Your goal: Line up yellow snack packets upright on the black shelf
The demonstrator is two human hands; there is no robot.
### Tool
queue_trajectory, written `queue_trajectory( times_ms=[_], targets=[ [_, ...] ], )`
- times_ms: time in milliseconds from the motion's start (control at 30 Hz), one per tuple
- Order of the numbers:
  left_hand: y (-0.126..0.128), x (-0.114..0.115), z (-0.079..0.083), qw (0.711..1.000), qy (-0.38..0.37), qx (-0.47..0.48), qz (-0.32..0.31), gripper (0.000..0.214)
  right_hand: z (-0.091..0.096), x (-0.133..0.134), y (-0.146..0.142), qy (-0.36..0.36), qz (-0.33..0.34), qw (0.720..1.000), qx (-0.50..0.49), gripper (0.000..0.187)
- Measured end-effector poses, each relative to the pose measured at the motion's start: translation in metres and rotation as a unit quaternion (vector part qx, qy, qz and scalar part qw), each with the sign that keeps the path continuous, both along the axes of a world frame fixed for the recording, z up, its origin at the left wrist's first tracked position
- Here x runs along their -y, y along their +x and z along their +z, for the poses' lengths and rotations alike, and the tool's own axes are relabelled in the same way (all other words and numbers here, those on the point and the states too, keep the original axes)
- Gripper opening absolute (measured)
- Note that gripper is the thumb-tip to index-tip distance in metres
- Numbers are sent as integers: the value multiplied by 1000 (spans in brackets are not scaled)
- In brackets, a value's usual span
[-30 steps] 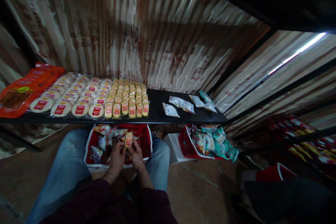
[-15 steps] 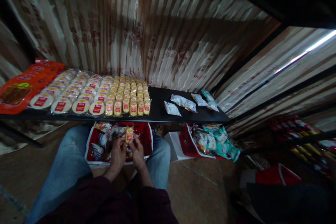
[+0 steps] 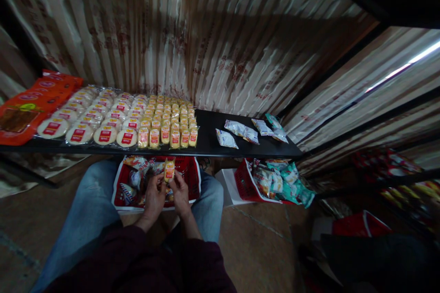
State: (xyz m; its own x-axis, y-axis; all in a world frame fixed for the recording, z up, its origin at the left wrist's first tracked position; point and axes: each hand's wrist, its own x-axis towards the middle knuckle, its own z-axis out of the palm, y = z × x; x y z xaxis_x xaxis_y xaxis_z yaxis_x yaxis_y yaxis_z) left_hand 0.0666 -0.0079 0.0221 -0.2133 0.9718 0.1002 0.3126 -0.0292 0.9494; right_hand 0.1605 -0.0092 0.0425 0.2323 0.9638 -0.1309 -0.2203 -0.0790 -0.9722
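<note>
My left hand (image 3: pixel 154 197) and my right hand (image 3: pixel 180 193) are together over a red basket (image 3: pixel 191 184) that rests between my knees. Both pinch one small yellow snack packet (image 3: pixel 169 170) with a red label, held upright above the basket. The basket holds several mixed wrapped snacks. Just above it runs a black shelf (image 3: pixel 206 139). On that shelf lie rows of the same yellow packets (image 3: pixel 170 123), with round cakes in clear wrap (image 3: pixel 92 121) to their left.
Orange packets (image 3: pixel 25 112) lie at the shelf's left end and a few silver and green sachets (image 3: pixel 247 132) at its right. A second red basket (image 3: pixel 271 182) of green packs stands on the floor at right. Corrugated sheeting backs the shelf.
Both hands have lifted the yellow packet a little higher, toward the shelf edge. The view has shifted slightly downward.
</note>
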Motion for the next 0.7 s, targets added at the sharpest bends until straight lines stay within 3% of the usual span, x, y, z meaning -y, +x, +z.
queue_trajectory(
  times_ms=[700],
  targets=[
    [-4,-11,18,997,81,10,10,24,22,-11,-5,81,23,995,45,37]
  ],
)
